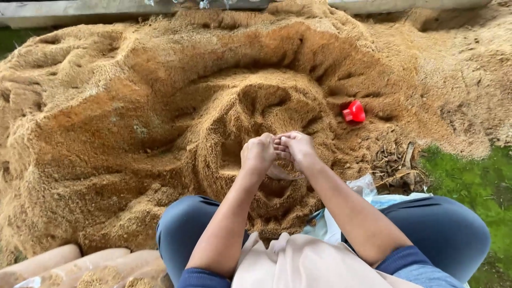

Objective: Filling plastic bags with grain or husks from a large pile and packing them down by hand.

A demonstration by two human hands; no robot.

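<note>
The left hand (pixel 258 154) and the right hand (pixel 296 148) are pressed together at the fingertips above a hollow scooped in a big heap of tan husk or sawdust-like material (pixel 160 122). Both are curled shut, seemingly around a small clump of it, though whether anything sits between the palms cannot be told from this angle. The loose material lies directly under the hands, in a ring-shaped mound between the person's knees (pixel 181 229), and spreads far out to the left and top. The main risk, as I judge it, is spillage: the grains are fine and dry-looking, so any gap between the fingers would let them trickle back into the hollow or onto the pale cloth (pixel 304 261) in the lap. The steep inner wall of the mound looks apt to slump inward if the wrists brush it, which would fill the hollow again. A red plastic scoop (pixel 354 112) lies half sunk to the right, well apart from the hands; sliding material could bury it further. The clear plastic bag (pixel 362 186) beside the right forearm could catch stray grains, or be dragged by the arm. Twigs and roots (pixel 397 168) near the grass (pixel 474 186) could get mixed in.
</note>
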